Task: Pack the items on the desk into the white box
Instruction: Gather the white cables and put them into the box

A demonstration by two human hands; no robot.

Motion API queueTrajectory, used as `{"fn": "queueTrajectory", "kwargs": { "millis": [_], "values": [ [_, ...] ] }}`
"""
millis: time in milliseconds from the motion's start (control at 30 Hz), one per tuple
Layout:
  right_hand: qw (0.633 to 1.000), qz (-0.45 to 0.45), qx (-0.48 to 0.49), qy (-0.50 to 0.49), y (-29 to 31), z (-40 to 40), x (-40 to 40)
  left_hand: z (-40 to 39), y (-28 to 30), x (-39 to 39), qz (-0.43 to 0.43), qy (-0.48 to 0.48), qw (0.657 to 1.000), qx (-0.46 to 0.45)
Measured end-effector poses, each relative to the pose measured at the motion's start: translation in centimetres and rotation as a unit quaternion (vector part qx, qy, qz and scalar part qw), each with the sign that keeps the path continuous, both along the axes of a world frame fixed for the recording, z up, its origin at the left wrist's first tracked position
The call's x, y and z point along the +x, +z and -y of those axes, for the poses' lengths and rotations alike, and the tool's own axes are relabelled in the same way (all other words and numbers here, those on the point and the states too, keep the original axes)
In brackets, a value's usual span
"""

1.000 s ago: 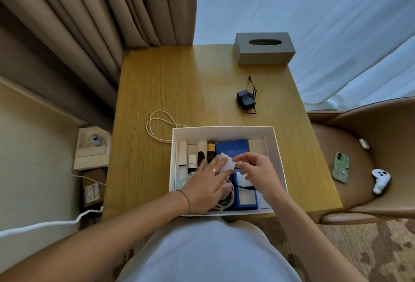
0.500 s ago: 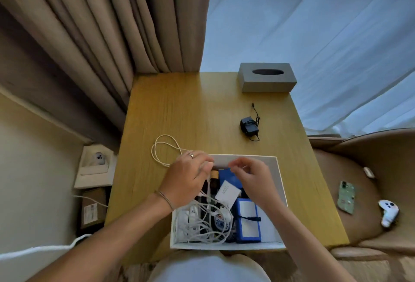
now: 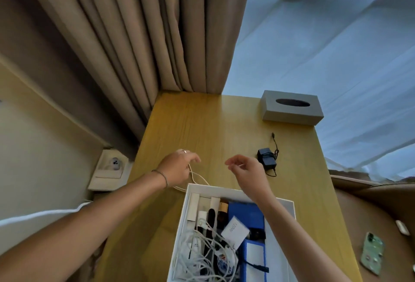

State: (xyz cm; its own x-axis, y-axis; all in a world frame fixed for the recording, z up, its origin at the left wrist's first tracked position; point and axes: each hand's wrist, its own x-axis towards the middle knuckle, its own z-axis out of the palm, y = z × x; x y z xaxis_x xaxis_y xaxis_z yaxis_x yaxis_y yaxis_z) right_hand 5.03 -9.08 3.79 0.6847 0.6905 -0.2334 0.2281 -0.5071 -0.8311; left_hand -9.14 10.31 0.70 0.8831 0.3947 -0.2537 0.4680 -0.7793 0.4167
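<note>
Reaching past the white box [image 3: 226,189], the left hand [image 3: 177,167] pinches a thin cream cable [image 3: 197,177] looped on the table [image 3: 202,129]; the right hand [image 3: 246,169] hovers empty, fingers loosely curled, just left of a black charger [image 3: 266,162] wrapped in its cord.

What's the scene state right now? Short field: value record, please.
surface: wooden desk
container: white box, near edge of desk, already holding cables and small boxes
left hand: on the white cable lying on the desk beside the box's far left corner
right hand: over the desk beyond the box; looks empty
unpacked: white cable; black charger with its cord
other: grey tissue box at far right corner of desk
off desk: green phone on the chair
</note>
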Motion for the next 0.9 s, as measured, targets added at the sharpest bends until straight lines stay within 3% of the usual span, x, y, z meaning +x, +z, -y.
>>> {"fn": "queueTrajectory", "kwargs": {
  "millis": [200, 367, 667, 767, 900],
  "values": [
    [0.999, -0.014, -0.023, 0.04, -2.3, -2.5, 1.2, -0.3, -4.2, 2.3, -0.074, -0.101, 0.99, 0.06],
    [0.998, -0.035, -0.031, 0.039, -3.5, -2.7, 2.1, 0.0, -7.0, 4.4, -0.137, -0.243, 0.952, 0.129],
    [0.997, -0.065, -0.024, 0.044, -4.4, -2.1, 3.3, -1.2, -9.7, 4.7, -0.138, -0.301, 0.918, 0.219],
    [0.997, -0.068, -0.017, 0.044, -4.4, -2.2, 3.4, -1.3, -9.4, 4.5, -0.128, -0.258, 0.943, 0.169],
    [0.997, -0.072, -0.015, 0.038, -4.2, -2.5, 3.5, -1.4, -7.8, 4.5, -0.154, -0.115, 0.981, -0.009]
  ]
}}
